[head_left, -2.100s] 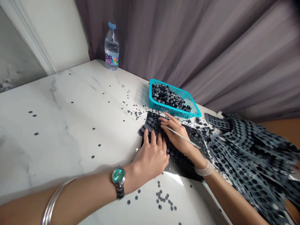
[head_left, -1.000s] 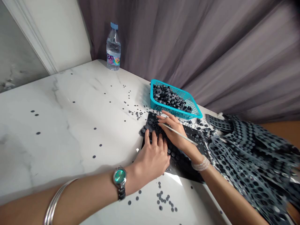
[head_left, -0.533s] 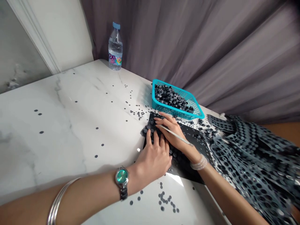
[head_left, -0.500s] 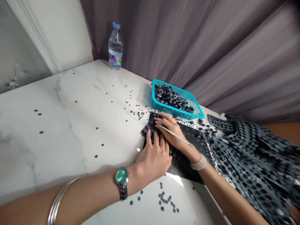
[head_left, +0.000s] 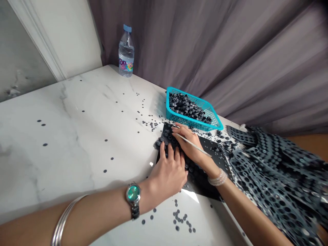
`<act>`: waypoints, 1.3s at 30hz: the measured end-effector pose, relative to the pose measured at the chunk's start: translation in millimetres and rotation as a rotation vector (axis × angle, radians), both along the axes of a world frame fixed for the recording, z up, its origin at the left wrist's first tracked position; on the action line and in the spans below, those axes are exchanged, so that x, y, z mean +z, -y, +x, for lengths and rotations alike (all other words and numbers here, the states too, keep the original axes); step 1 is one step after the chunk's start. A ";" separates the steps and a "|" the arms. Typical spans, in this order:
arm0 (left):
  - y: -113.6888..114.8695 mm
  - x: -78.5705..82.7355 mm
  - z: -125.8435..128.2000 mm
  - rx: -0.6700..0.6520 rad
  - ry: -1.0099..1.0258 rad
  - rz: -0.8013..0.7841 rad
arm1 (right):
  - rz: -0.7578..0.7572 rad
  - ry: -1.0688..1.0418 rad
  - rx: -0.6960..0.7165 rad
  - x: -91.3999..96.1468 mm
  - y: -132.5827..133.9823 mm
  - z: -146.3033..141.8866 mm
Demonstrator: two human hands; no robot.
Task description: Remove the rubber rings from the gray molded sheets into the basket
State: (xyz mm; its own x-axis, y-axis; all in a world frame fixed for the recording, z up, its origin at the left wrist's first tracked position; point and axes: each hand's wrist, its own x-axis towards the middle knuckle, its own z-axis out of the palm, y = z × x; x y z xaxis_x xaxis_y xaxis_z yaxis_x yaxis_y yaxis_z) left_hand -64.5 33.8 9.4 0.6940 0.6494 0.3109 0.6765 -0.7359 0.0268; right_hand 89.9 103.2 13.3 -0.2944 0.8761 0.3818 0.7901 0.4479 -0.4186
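Observation:
My left hand (head_left: 167,172) lies palm down with its fingers spread on a black sheet (head_left: 205,186), near small black discs (head_left: 162,140) at the sheet's left end. Just beyond it, my right hand (head_left: 191,145) leans over the same sheet, fingers bent together. A thin pale stick-like tool (head_left: 196,147) is gripped in it like a pen, its back end pointing toward the wrist. The tool's tip is hidden by my fingers, and I cannot tell whether it touches a disc. More discs lie on the sheet, partly under my hands.
Behind the sheet stands a turquoise basket (head_left: 194,122) of short black ring-like pieces. Perforated dark strips (head_left: 276,171) heap up on the right. Loose black discs (head_left: 180,218) are scattered over the white marbled table (head_left: 77,143). A water bottle (head_left: 126,54) stands at the back by the curtain.
My right hand has shifted slightly to the right, and the tool has tilted a little with it. The left hand has stayed in place.

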 end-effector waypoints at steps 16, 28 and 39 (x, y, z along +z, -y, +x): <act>-0.1 -2.4 0.9 0.008 0.003 0.050 | 0.014 0.077 0.096 1.2 6.0 -1.9; 0.8 -2.3 0.3 -0.001 0.002 0.009 | 0.069 -0.005 -0.127 -4.2 -6.6 -0.6; 0.2 -3.5 1.0 0.016 0.000 0.043 | -0.031 -0.046 0.074 11.1 19.6 -3.3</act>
